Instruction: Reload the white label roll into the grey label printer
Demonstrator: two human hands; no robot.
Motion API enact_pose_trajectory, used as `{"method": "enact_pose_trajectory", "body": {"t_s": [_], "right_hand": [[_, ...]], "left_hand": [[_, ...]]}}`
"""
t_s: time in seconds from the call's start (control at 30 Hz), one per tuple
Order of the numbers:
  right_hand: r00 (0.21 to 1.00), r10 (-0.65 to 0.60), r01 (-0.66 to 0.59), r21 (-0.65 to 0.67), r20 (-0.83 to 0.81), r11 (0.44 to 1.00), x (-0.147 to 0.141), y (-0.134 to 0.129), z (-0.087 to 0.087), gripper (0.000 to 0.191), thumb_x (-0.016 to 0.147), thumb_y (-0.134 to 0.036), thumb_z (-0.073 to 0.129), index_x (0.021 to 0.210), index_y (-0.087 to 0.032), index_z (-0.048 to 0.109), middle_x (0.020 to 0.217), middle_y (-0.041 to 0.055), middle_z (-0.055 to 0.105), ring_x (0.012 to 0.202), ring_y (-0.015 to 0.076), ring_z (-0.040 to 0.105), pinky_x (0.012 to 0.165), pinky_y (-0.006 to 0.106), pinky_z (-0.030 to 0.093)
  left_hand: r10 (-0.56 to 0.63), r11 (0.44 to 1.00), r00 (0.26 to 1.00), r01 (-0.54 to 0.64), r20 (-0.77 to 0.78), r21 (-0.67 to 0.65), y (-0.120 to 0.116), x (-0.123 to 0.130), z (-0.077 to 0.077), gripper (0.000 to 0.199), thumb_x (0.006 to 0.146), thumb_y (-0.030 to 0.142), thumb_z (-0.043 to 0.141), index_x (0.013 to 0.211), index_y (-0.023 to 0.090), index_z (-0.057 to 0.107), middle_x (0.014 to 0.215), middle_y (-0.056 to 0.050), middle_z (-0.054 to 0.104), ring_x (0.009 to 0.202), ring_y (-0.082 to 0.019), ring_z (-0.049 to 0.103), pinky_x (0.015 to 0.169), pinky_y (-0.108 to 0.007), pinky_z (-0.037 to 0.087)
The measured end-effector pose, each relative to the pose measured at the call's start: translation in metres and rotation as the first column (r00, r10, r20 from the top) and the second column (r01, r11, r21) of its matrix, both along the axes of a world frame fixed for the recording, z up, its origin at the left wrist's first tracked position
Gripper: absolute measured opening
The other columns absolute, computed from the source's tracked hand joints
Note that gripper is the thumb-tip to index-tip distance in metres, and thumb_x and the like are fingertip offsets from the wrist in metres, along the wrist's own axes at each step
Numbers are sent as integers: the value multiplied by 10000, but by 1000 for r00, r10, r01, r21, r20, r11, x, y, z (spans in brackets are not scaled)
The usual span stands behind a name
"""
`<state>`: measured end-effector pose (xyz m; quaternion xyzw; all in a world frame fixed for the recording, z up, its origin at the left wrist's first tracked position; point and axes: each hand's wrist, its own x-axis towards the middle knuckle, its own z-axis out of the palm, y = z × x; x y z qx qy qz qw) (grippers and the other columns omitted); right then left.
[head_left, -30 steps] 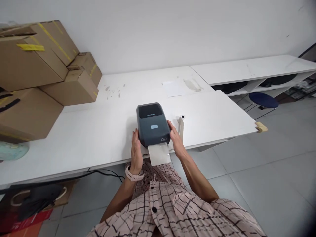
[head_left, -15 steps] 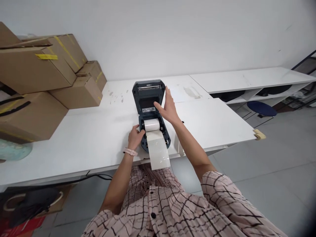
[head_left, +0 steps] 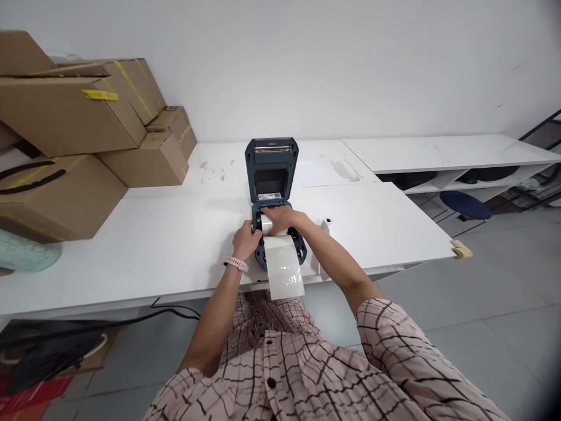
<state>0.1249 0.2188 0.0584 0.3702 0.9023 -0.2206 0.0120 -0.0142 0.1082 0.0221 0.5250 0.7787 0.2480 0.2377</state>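
Observation:
A dark label printer point(head_left: 252, 175) stands on the white table with its lid swung up and back. In its lower half sits a white label roll point(head_left: 266, 224), partly covered by my right hand point(head_left: 283, 218), whose fingers are curled over it. A wide pale label strip point(head_left: 284, 270) runs from the roll toward me and hangs over the table's front edge. At the printer's left side, my left hand point(head_left: 246, 240) is closed on the edge of the base, thumb on top. A pink band is around the left wrist.
Several cardboard boxes point(head_left: 144, 158) are stacked at the left. A white object with a dark round end point(head_left: 326, 223) lies beside my right forearm. Farther right are a lower shelf unit, a blue stool point(head_left: 465, 204) and a padded table corner point(head_left: 461, 249). Cables hang below the table.
My right hand has come down from beside the raised lid onto the label roll. My left hand stays at the printer's left side. The view has shifted slightly.

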Motion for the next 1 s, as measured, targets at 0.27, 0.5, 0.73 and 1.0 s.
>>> {"method": "enact_pose_trajectory", "body": {"t_s": [0.27, 0.5, 0.73, 1.0], "right_hand": [[790, 97, -197, -100, -606, 975, 95, -10, 52, 936, 594, -409, 896, 1461, -316, 558, 1447, 42, 631, 1292, 336, 618, 1075, 496, 515], [671, -376, 272, -259, -639, 927, 141, 29, 22, 827, 613, -241, 777, 1410, -217, 560, 1368, 99, 624, 1149, 302, 634, 1018, 478, 516], [593, -564, 360, -437, -575, 824, 134, 52, -42, 857, 589, -299, 792, 1388, -134, 528, 1240, 141, 694, 1101, 272, 658, 998, 464, 521], [431, -590, 266, -529, -682, 806, 211, 1, -66, 684, 733, -400, 730, 1383, -248, 579, 1488, 147, 596, 1370, 285, 566, 1146, 502, 408]], "left_hand": [[-21, 999, 999, 19, 35, 39, -1, -3, -6, 433, 872, 288, 502, 1282, 177, 588, 879, -68, 709, 878, -283, 675, 659, -326, 392], [-17, 998, 996, 11, 85, 66, 1, -4, -13, 467, 867, 307, 500, 1308, 173, 578, 829, -42, 691, 797, -249, 652, 658, -313, 403], [-2, 997, 996, -5, 84, 76, 0, -4, -13, 471, 849, 295, 488, 1287, 163, 601, 782, -30, 667, 760, -235, 628, 648, -305, 392], [7, 994, 992, -21, 125, 111, 1, -4, -17, 461, 828, 293, 500, 1253, 158, 616, 742, -18, 645, 715, -220, 606, 640, -298, 392]]}}
